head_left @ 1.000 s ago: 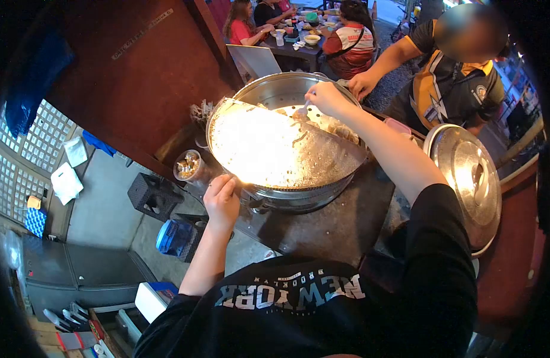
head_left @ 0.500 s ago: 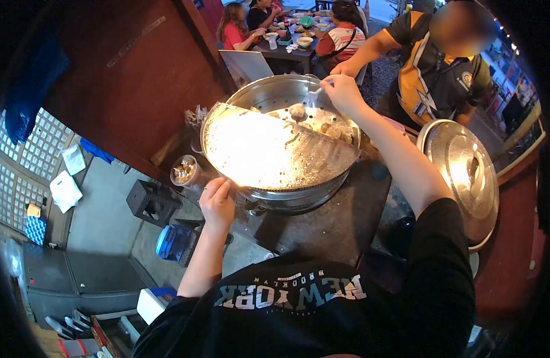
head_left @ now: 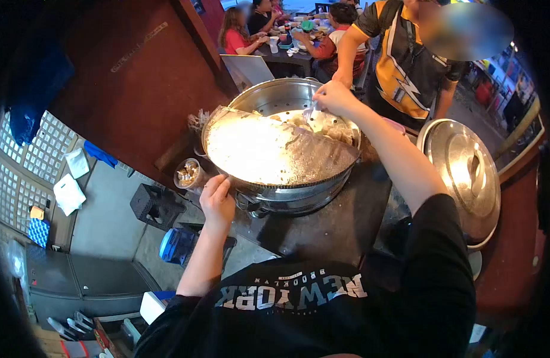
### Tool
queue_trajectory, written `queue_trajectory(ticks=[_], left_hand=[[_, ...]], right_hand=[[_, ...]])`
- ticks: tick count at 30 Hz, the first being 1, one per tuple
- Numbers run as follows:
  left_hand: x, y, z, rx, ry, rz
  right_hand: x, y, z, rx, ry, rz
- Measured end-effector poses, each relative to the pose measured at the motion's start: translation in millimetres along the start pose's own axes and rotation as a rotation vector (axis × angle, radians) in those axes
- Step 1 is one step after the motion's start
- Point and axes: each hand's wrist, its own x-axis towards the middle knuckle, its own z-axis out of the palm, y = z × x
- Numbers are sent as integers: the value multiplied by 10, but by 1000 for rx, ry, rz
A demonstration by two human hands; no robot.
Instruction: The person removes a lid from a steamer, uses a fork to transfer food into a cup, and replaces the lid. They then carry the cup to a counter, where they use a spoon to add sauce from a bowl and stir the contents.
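A large round metal steamer pot [head_left: 287, 200] stands on the dark table, with perforations in its inner tray. Over its near part lies a shiny, brightly lit cover sheet [head_left: 251, 149]. Pale food pieces [head_left: 334, 132] show beyond the sheet's edge. My left hand [head_left: 217, 197] is closed at the pot's near left rim, seemingly pinching the sheet's edge; what lies between the fingers is too small to make out. My right hand [head_left: 334, 98] is closed on a pale utensil [head_left: 309, 112], whose lower end reaches down among the food.
A domed metal lid [head_left: 466, 173] leans at the right. Beside the pot's left side stands a clear cup [head_left: 188, 173] with small items. A person [head_left: 400, 65] stands beyond the pot; others sit round a table [head_left: 287, 58] with dishes. Stools [head_left: 155, 206] are at lower left.
My right hand has moved slightly left and down, bringing the utensil lower into the food. The person opposite has shifted left. My left hand stays at the rim.
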Motion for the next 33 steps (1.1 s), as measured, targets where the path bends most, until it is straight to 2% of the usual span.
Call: queue_trajectory(ticks=[1,2,3,4,5,7,8,9,10,11,12,13,14,15,16,18,19,21,23,25,27,29,32,33], left_hand=[[55,-14,8,-6,-11,-27],[88,61,-32,-16,-14,-46],[229,63,-20,-82,0,-35],[390,25,9,-56,20,49],[590,55,35,-127,26,40],[1098,-42,186,-164,47,179],[1628,91,358,-229,16,135],[1902,61,534,-201,4,191],[2127,92,703,-236,-52,202],[2309,105,923,-241,-168,114],[2456,17,1286,-204,-130,222],[2559,71,1499,-242,-254,170],[2641,-46,1932,-202,-344,211],[2680,-13,2248,-126,-475,93],[2632,-21,2498,-101,-503,76],[2509,39,2824,-20,-691,52],[2419,6,3132,51,-644,15],[2280,127,3027,43,-769,21],[2169,79,3061,64,-768,31],[2067,63,2963,76,-686,132],[2063,107,2767,113,-777,160],[1954,115,2633,155,-719,214],[1753,-27,2047,-162,-719,408],[1690,-15,1729,-209,-863,394]], right_hand=[[-96,-60,-55,22,77,1],[-586,-437,-143,34,370,56],[-761,-514,-243,11,547,-18],[-992,-668,-410,80,597,-51],[-1206,-790,-553,35,734,-67],[-1786,-1233,-828,-112,926,87],[-2189,-1295,-862,216,1069,58],[-2448,-1446,-886,103,1107,49],[-2683,-1495,-862,121,1125,60],[-2880,-1531,-817,165,1147,67],[-3109,-1622,-763,115,1160,155],[-3320,-1650,-659,179,1201,171],[-3496,-1671,-529,242,1246,181],[-3642,-1766,-393,230,1300,318],[-3793,-1757,-265,223,1294,398],[-3975,-2003,-21,300,1366,394],[-4073,-2082,105,314,1396,459],[-4279,-2186,322,356,1438,541],[-4478,-2230,555,424,1461,585],[-4628,-2272,725,483,1465,600],[-4666,-2385,834,550,1489,625],[-4617,-2538,859,554,1517,657],[-4597,-2606,939,518,1560,696],[-4588,-2637,962,495,1563,698]])
